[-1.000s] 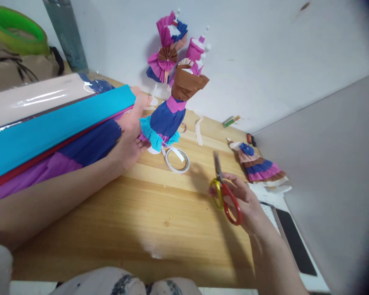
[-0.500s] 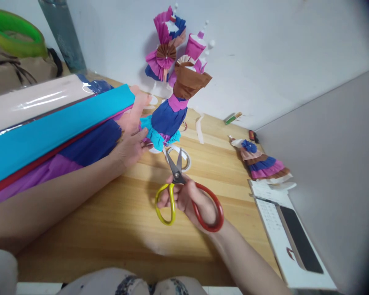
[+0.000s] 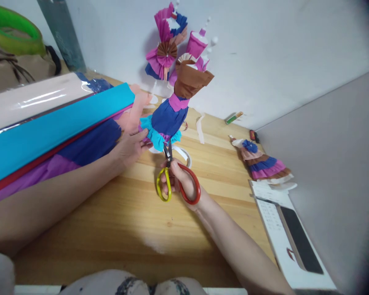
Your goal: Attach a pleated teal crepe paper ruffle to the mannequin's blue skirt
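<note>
Head-worn camera, facing forward and down
It looks from above and behind the left hand and right hand, near enough that both forearms run in from the frame's edges. The wearer's lap shows on the hands' near side; the tabletop spreads around them, with a pale wall beyond and a grey side panel off to the right hand's right.
</note>
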A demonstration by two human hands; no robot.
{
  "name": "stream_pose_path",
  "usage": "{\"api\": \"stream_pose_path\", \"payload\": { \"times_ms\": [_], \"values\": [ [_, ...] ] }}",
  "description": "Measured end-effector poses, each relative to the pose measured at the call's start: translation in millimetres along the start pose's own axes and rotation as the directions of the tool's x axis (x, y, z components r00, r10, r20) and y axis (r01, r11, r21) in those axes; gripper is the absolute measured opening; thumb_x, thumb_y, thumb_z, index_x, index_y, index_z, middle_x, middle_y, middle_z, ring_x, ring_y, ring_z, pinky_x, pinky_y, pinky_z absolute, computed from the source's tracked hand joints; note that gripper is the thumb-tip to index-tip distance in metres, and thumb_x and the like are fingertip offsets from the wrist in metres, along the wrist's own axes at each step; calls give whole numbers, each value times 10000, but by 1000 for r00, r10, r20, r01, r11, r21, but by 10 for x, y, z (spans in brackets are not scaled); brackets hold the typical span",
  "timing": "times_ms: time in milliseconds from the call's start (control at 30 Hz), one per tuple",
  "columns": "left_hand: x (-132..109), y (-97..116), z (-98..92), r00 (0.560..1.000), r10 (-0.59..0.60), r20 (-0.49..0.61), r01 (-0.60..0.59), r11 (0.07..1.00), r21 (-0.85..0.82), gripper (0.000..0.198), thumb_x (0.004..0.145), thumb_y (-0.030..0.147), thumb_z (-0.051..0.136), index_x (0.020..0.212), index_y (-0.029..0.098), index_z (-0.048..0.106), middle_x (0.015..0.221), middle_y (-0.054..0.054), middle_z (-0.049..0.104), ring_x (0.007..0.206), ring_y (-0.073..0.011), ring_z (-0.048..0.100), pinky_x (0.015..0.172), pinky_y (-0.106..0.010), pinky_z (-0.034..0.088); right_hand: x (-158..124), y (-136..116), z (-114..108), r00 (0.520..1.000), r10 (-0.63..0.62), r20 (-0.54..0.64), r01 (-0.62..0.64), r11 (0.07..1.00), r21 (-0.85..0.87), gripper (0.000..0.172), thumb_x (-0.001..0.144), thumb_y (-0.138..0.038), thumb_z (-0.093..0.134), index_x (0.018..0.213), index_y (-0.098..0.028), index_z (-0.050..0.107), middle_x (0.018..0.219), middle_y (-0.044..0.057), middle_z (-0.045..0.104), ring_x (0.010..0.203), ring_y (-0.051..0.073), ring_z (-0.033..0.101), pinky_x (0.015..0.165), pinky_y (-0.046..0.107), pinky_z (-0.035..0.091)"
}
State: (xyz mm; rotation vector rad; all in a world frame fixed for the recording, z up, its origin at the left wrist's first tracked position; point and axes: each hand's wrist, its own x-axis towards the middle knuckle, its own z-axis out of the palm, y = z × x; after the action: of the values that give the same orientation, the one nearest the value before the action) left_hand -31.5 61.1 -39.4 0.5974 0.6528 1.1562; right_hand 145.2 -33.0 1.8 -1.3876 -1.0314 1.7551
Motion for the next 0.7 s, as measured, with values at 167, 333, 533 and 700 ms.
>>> {"api": "stream_pose_path", "payload": {
  "times_ms": [167, 333, 533, 700],
  "values": [
    [4, -2, 19, 999, -12, -38, 11, 999, -30, 170, 864, 233, 742, 1019, 167, 715, 994, -48, 752, 921, -181, 689, 895, -337, 527, 18, -2, 3, 999, -51, 8, 51, 999, 17, 709, 652, -861, 667, 908, -215, 524, 625, -68, 567, 415, 87, 509, 420, 217, 320],
    [-10, 17, 52, 999, -24, -47, 22, 999, -45, 193, 887, 182, 688, 1070, 122, 701, 1007, -59, 754, 958, -198, 690, 899, -369, 532, 3, 19, 24, 995, -101, 11, 100, 993, 63, 645, 700, -804, 688, 903, -217, 514, 585, -97, 506, 372, 61, 418, 370, 207, 291],
    [2, 19, 36, 999, -23, -34, 21, 998, -51, 239, 846, 196, 736, 1072, 127, 701, 1013, -55, 754, 943, -195, 688, 882, -367, 546, 1, 81, 51, 990, -141, -14, 141, 986, 83, 602, 725, -778, 687, 851, -238, 451, 507, -140, 388, 333, 35, 289, 326, 173, 162],
    [38, 12, -13, 999, 16, 36, -16, 1000, -10, 107, 825, 243, 767, 867, 171, 699, 839, -13, 718, 804, -155, 663, 819, -308, 544, -15, 124, 17, 985, -159, 65, 155, 986, 65, 617, 738, -801, 662, 862, -227, 472, 561, -111, 449, 363, 45, 350, 349, 195, 252]
  ]
}}
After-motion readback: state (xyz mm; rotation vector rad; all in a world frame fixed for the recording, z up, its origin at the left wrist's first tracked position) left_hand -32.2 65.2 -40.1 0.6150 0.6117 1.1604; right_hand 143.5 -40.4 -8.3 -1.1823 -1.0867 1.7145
